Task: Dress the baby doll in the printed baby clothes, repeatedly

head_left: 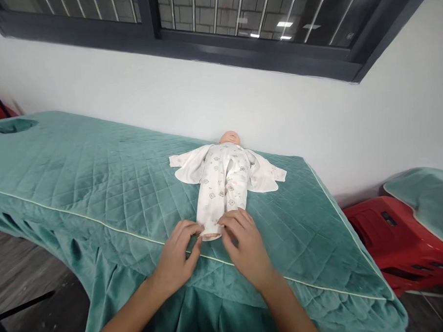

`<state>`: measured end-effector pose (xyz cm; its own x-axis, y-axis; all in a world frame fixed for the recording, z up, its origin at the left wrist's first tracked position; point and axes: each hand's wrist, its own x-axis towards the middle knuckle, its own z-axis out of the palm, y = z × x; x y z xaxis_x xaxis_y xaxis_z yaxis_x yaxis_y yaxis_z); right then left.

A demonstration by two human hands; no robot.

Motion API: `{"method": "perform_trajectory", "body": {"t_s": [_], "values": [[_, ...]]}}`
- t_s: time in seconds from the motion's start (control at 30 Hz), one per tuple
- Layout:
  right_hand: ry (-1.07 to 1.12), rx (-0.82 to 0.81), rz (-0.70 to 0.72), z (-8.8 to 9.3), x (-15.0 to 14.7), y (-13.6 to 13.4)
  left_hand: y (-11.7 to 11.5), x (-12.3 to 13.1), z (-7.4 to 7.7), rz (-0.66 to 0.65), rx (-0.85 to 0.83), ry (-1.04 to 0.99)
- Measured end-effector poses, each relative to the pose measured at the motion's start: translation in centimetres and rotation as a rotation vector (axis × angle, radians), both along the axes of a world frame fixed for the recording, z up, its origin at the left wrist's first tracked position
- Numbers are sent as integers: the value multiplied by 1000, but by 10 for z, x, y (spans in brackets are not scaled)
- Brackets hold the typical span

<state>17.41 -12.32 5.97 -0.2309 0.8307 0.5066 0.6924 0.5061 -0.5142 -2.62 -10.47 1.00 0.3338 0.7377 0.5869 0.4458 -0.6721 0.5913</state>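
Observation:
A baby doll (230, 137) lies on its back on a bed, head toward the wall. It wears a white printed sleepsuit (223, 183) with the top flaps spread open to both sides. My left hand (177, 254) pinches the cuff of the suit's left leg at the doll's foot, near the bed's front edge. My right hand (245, 245) rests curled on the right leg's cuff, fingers bent and pressing the cloth. A bit of the doll's foot shows between my hands.
The bed has a green quilted cover (96, 180) with a face hole (15, 125) at the far left. A red plastic stool (398, 237) stands at the right, beside another green-covered bed (429, 194). A white wall and a barred window lie behind.

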Motion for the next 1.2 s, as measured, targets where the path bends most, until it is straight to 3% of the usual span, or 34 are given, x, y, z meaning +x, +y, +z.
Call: {"method": "perform_trajectory", "body": {"t_s": [0.17,0.37,0.47,0.6,0.7,0.8,0.97,1.2], "values": [[207,-41,-274,-31,18,-2,1,17,19,-2,111,53],[176,-100,-351,-57,22,3,14,49,43,-7,82,354],[190,-72,-295,-53,23,8,21,60,48,6,16,436],[284,1,-168,-26,24,7,23,68,52,29,-30,459],[278,62,-119,-2,24,-1,21,71,55,76,-39,419],[226,93,-107,10,25,-10,21,71,56,82,-53,302],[173,84,-174,-1,30,-17,18,62,52,36,-53,161],[166,14,-199,-24,27,-27,0,53,46,9,154,338]]}}
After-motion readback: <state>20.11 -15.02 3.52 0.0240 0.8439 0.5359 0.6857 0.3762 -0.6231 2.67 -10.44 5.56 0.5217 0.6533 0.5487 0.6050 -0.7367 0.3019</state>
